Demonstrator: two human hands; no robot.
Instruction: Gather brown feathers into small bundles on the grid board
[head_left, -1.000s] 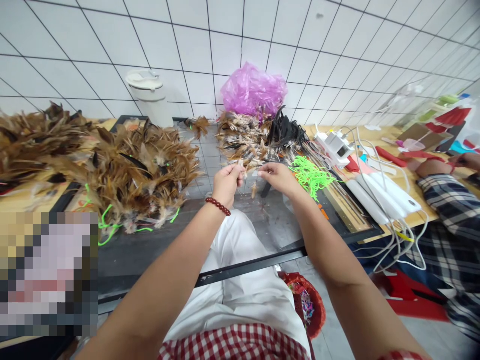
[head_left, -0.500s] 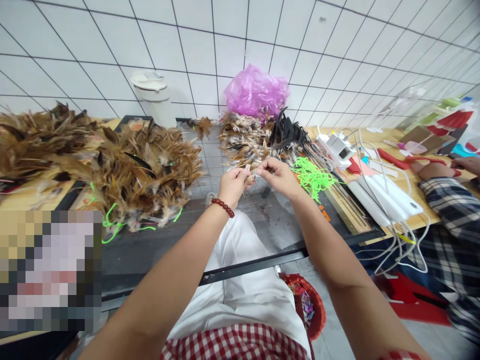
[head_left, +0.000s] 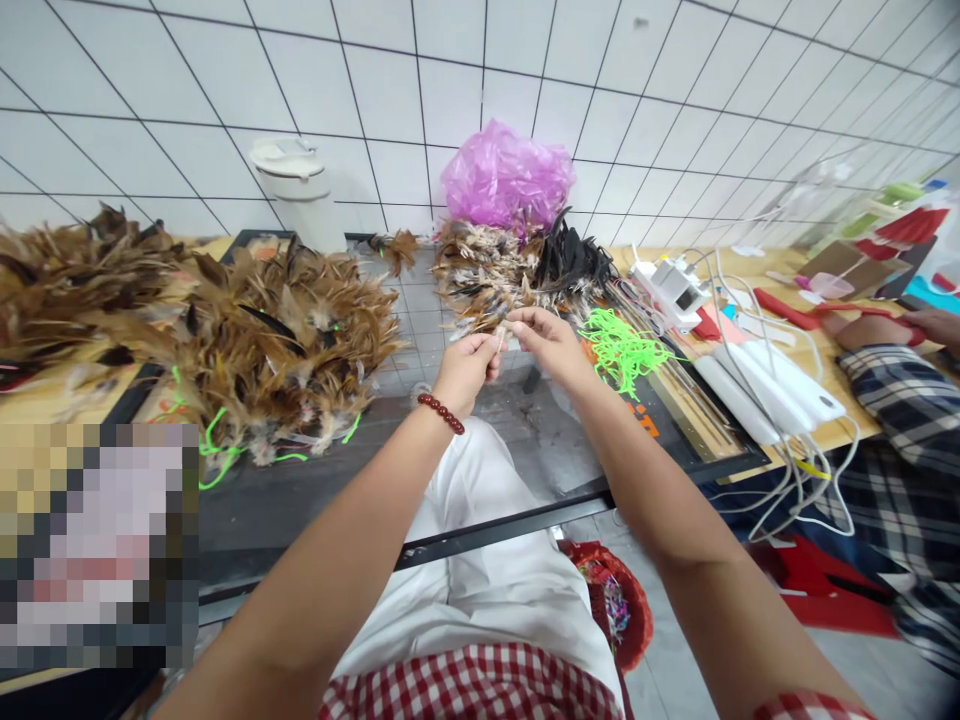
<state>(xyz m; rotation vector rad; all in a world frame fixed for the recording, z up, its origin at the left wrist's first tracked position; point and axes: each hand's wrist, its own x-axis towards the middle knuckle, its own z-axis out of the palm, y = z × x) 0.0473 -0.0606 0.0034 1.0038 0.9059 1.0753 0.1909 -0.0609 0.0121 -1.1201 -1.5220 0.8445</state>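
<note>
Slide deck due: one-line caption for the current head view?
Left hand and right hand meet at a small pale piece, brown feathers on one side, green cords on the other.

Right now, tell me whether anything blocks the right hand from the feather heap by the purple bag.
Nothing visible stands in the way: the right hand is on the near side of the feather heap. The purple bag is beyond, the green cords to the right.

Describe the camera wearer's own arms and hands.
The left hand and right hand are gloveless. A bracelet of round, reddish-brown beads circles the left wrist; the right wrist shows none. A red-and-white checked sleeve shows on the right arm.
</note>
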